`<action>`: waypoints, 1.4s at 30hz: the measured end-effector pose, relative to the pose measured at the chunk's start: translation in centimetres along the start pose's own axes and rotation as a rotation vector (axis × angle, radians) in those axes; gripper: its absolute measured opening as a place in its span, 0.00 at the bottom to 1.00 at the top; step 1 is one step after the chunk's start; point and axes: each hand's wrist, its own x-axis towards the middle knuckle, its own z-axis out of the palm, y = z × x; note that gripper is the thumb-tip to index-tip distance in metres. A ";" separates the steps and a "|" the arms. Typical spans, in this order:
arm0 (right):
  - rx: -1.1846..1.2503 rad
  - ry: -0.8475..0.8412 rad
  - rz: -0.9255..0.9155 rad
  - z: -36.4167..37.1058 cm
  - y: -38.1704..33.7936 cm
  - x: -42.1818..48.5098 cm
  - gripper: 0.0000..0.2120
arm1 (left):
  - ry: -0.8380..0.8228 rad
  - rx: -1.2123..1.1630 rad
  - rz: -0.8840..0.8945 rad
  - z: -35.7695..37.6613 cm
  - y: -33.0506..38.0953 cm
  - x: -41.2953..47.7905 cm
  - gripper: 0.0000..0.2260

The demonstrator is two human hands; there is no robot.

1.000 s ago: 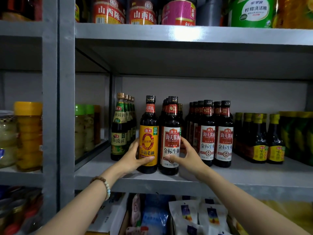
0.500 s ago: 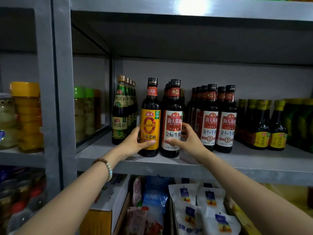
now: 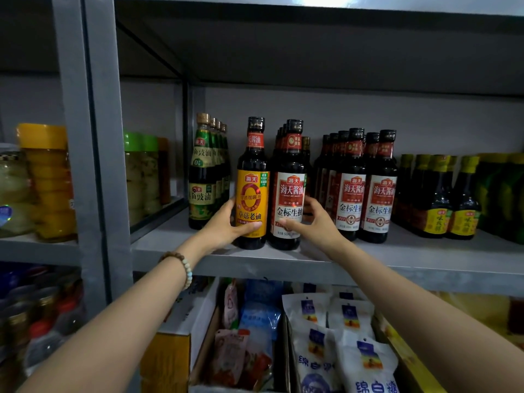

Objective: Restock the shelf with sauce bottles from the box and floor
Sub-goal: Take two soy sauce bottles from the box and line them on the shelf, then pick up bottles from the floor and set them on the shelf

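Nearest me, below the yellow-label bottle [image 3: 252, 194], white bags [image 3: 340, 336] printed 绵白糖 are cut off by the bottom edge, and the packets beside them are too dim to read. My left hand [image 3: 224, 225], with a bead bracelet [image 3: 181, 265] at its wrist, wraps that bottle low down, thumb across the front of the label and fingers hidden behind the glass. My right hand [image 3: 312, 222] curls round the white-label bottle [image 3: 289, 194] that touches the yellow-label bottle's right side, thumb on the foot of the label. Both bottles stand upright at the front of the grey shelf [image 3: 368, 259]: dark glass, black caps, red neck bands. The yellow label reads 海天 and 草菇老抽; the white one reads 海天酱油 and 金标生抽. Left of the yellow-label bottle stands a file of green-label bottles [image 3: 202, 171] marked 鱼豉油. Right of it, past the white one, are more 金标生抽 bottles [image 3: 365, 191], the rear ones mostly hidden. The small print I cannot make out.
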 end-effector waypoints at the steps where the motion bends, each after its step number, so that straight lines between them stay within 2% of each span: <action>1: 0.005 -0.003 0.016 0.0 0.0 0.0 0.32 | 0.006 0.017 0.006 0.1 0.1 -0.1 0.35; 7: -0.005 -0.005 0.070 0.2 -0.7 -0.4 0.30 | 0.084 0.116 0.021 0.3 0.8 -1.1 0.34; 13: -0.052 -0.027 0.047 -0.3 -2.0 -2.4 0.36 | 0.218 0.188 -0.089 0.4 1.6 -3.9 0.40; 16: -0.164 -0.054 0.025 -1.5 -2.3 -4.8 0.37 | 0.260 0.298 -0.097 1.1 1.7 -6.8 0.37; 19: -0.321 -0.071 -0.032 -3.1 -2.7 -8.1 0.33 | 0.267 0.427 -0.113 2.4 2.5 -9.9 0.32; 23: -0.392 -0.086 -0.085 -5.6 -2.4 -12.6 0.28 | 0.203 0.546 -0.070 5.6 4.1 -14.0 0.24; 29: -0.466 -0.182 -0.016 -7.9 2.0 -20.8 0.28 | 0.088 0.653 -0.067 12.0 2.4 -21.4 0.23; 37: -0.490 -0.338 0.199 -5.9 11.0 -31.3 0.31 | -0.178 0.693 -0.220 17.2 -4.2 -30.2 0.26; 42: -0.456 -0.433 0.348 -2.2 17.0 -35.8 0.33 | -0.338 0.682 -0.307 18.0 -11.1 -34.2 0.28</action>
